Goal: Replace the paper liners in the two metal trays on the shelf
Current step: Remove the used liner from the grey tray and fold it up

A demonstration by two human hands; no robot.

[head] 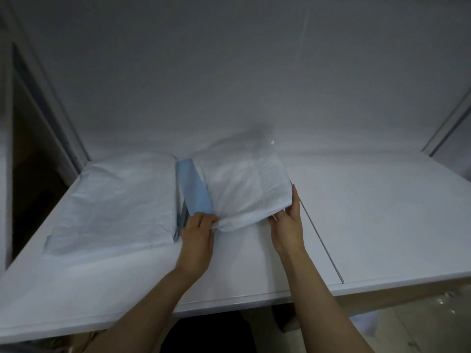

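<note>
Two paper liners lie side by side on the white shelf [356, 212]. The left liner [114, 200] lies spread flat over its tray, which is hidden beneath it. The right liner [244, 189] is white on top with a blue underside folded up along its left edge [195, 187]. My left hand [200, 230] pinches the front left corner of this right liner. My right hand [289, 220] holds its front right corner, fingers curled under the paper edge and thumb along the side. The front edge of the liner is lifted off the shelf. A thin metal tray rim [182, 212] shows between the liners.
A white back wall [229, 72] closes the shelf. A thin seam [321, 238] runs front to back in the shelf right of my right hand. A dark opening [33, 174] lies at the left. The floor [420, 322] shows below the shelf's front edge.
</note>
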